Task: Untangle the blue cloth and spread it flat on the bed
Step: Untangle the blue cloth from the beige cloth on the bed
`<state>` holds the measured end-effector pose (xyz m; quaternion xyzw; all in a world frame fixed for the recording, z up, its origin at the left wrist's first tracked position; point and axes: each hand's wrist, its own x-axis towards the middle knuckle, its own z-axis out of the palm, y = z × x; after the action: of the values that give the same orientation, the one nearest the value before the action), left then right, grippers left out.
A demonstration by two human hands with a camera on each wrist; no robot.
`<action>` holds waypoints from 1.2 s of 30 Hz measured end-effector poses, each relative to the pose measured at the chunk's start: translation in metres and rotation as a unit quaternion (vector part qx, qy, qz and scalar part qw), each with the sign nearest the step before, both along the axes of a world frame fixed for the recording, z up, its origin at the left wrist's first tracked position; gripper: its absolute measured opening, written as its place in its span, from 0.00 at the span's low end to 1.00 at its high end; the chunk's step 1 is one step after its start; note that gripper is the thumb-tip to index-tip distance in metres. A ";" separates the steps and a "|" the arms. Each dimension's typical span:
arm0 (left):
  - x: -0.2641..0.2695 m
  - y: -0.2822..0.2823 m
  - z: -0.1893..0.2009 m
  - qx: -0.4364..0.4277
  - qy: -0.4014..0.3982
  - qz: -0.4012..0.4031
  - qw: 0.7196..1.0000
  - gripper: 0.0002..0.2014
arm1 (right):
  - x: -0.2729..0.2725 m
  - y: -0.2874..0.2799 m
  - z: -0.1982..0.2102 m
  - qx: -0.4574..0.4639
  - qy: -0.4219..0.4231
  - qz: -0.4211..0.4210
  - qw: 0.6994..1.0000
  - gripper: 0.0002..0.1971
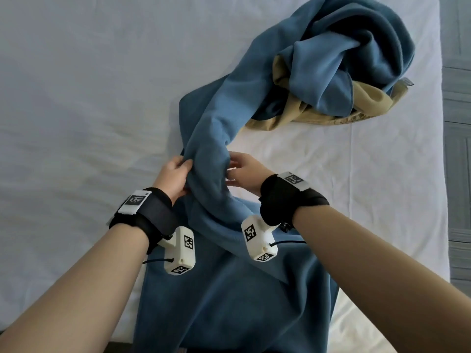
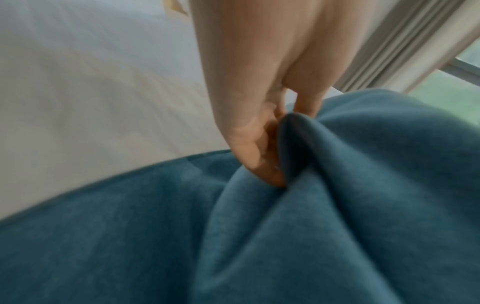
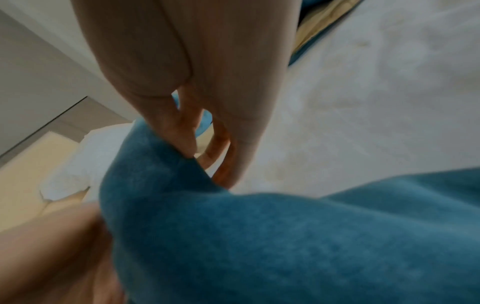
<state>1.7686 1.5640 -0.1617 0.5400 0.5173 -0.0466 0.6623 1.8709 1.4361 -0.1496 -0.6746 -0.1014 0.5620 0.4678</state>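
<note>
The blue cloth (image 1: 229, 289) lies flat near me, then narrows into a twisted roll that runs up to a crumpled heap at the far right. There it is tangled with a tan cloth (image 1: 305, 110). My left hand (image 1: 178, 174) grips the left side of the roll. In the left wrist view its thumb and fingers (image 2: 270, 142) pinch a raised fold of blue cloth (image 2: 337, 205). My right hand (image 1: 238, 171) holds the right side of the same roll. In the right wrist view its curled fingers (image 3: 207, 162) meet the blue cloth (image 3: 259, 236) at a fold.
The bed's white sheet (image 1: 76, 98) stretches wide to the left and lies bare to the right of my hands. The bed's right edge (image 1: 442, 174) runs down the frame, with grey floor (image 1: 458, 149) beyond. A curtain and window (image 2: 415, 51) appear in the left wrist view.
</note>
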 end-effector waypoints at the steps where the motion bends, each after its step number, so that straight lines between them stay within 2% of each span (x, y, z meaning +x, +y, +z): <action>1: -0.002 0.001 0.000 0.016 0.010 -0.052 0.998 0.04 | 0.000 -0.002 0.001 0.012 0.027 -0.034 0.999 0.23; 3: -0.005 0.002 -0.001 0.058 0.000 -0.141 0.988 0.06 | 0.002 -0.003 0.002 0.020 0.048 -0.071 0.996 0.19; 5: -0.003 0.002 -0.001 0.106 -0.028 -0.188 0.976 0.04 | 0.003 -0.003 0.004 0.016 0.062 -0.088 0.994 0.16; 8: 0.004 -0.003 -0.004 0.167 -0.027 -0.248 0.954 0.03 | 0.006 -0.004 0.006 0.017 0.112 -0.085 0.990 0.17; 10: 0.008 -0.006 -0.008 0.178 -0.021 -0.263 0.948 0.09 | 0.007 -0.008 0.005 0.015 0.146 -0.065 0.987 0.16; 12: 0.011 -0.007 -0.012 0.182 -0.002 -0.269 0.946 0.24 | 0.008 -0.013 0.003 0.010 0.179 -0.059 0.982 0.11; 14: 0.010 -0.008 -0.014 0.191 0.032 -0.278 0.941 0.36 | 0.012 -0.019 0.001 0.016 0.206 -0.076 0.976 0.12; 16: 0.010 -0.010 -0.015 0.193 0.052 -0.280 0.939 0.40 | 0.017 -0.027 0.001 0.027 0.205 -0.105 0.973 0.12; 22: 0.008 -0.020 -0.011 0.196 0.098 -0.342 0.914 0.45 | 0.036 -0.064 0.006 -0.007 0.064 -0.163 0.984 0.13; 27: 0.011 -0.033 -0.009 0.214 0.144 -0.445 0.857 0.44 | 0.066 -0.118 0.003 -0.095 -0.028 -0.242 0.965 0.16; 29: 0.014 -0.038 -0.010 0.225 0.166 -0.469 0.838 0.43 | 0.083 -0.138 -0.002 -0.151 -0.093 -0.262 0.949 0.16; 33: 0.018 -0.041 -0.010 0.244 0.186 -0.473 0.826 0.41 | 0.113 -0.173 -0.012 -0.228 -0.215 -0.315 0.896 0.12; 35: 0.020 -0.041 -0.010 0.243 0.194 -0.472 0.825 0.40 | 0.118 -0.186 -0.016 -0.277 -0.304 -0.276 0.869 0.12; 36: 0.021 -0.041 -0.011 0.242 0.198 -0.464 0.829 0.39 | 0.117 -0.188 -0.016 -0.288 -0.320 -0.250 0.867 0.11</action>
<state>1.7900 1.5228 -0.1725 0.8383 0.3208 -0.3282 0.2942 1.9877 1.2483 -0.1657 -0.9248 0.0936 0.1839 0.3195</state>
